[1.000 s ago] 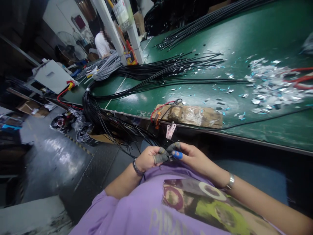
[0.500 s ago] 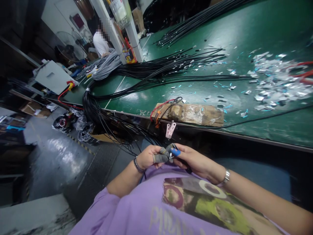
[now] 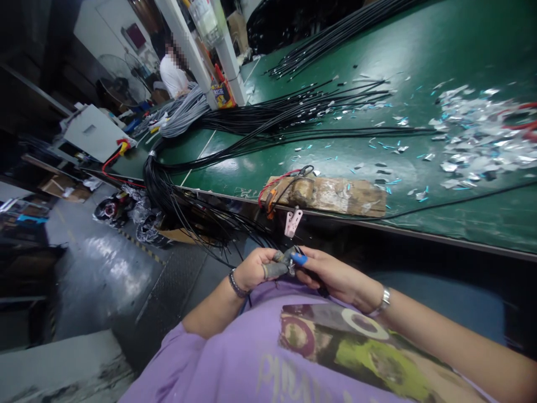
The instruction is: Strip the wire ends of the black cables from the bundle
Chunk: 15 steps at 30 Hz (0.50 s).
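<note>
Close to my body, below the table edge, my two hands meet. My left hand (image 3: 262,267) is closed, grey coverings on its thumb and fingers, pinching the end of a thin cable whose length is mostly hidden. A small shiny silver bit (image 3: 291,267), like foil, shows between the hands. My right hand (image 3: 331,272), with blue wrapping on its thumb, is closed around a slim black tool (image 3: 322,290). Its narrow tip sticks up beside the left fingertips; its exact kind is hard to make out.
The green table (image 3: 423,50) bears black cable bundles (image 3: 251,118), foil scraps (image 3: 482,143) and a wooden board (image 3: 361,197) at its edge. A pink clip (image 3: 292,222) hangs below it. Loose black cables (image 3: 168,193) droop over the edge. A person in white (image 3: 173,75) is farther back.
My right hand has turned slightly, and the black tool's tip shows more plainly above the fingers. My left hand stays nearly in place.
</note>
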### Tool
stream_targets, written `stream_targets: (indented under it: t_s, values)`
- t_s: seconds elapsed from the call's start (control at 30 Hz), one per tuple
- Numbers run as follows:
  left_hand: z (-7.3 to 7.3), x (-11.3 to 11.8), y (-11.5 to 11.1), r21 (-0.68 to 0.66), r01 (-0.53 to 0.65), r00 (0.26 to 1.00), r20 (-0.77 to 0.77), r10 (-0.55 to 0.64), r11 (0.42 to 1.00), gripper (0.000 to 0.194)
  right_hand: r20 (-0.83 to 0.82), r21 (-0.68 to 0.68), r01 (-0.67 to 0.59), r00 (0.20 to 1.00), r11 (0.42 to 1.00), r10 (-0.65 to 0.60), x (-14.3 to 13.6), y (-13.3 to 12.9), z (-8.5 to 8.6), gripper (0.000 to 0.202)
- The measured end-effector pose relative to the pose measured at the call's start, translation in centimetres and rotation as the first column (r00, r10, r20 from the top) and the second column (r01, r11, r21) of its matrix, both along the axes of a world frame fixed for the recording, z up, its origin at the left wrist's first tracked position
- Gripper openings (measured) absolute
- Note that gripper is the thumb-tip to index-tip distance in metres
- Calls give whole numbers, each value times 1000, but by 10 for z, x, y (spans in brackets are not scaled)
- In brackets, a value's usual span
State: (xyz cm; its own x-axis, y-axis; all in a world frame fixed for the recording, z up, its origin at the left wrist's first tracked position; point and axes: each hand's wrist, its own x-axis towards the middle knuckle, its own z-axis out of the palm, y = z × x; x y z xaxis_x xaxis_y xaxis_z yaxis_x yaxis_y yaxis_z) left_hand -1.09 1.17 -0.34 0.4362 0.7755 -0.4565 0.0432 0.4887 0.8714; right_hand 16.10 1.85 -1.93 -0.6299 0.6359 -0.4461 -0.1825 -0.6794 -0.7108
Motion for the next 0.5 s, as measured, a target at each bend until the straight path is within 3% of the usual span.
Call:
stream_targets:
  t_s: [0.17,0.3,0.43,0.5]
  values:
    - [-4,2,-1,11,-60,997,51,59,998,52,-75,17,-30,997,999,31,5,-1,-4,50]
    - [3,8,-5,13,-115,993,12,115,993,53,12,190,-34,999,981,33,7,1,1,49]
    - [6,13,-7,133,-123,985,-101,137,983,44,219,498,-33,972,867,-89,3,3,9,40]
    - [5,15,-8,219,-119,976,-151,154,969,41,269,572,-48,954,819,-132,1,4,10,37]
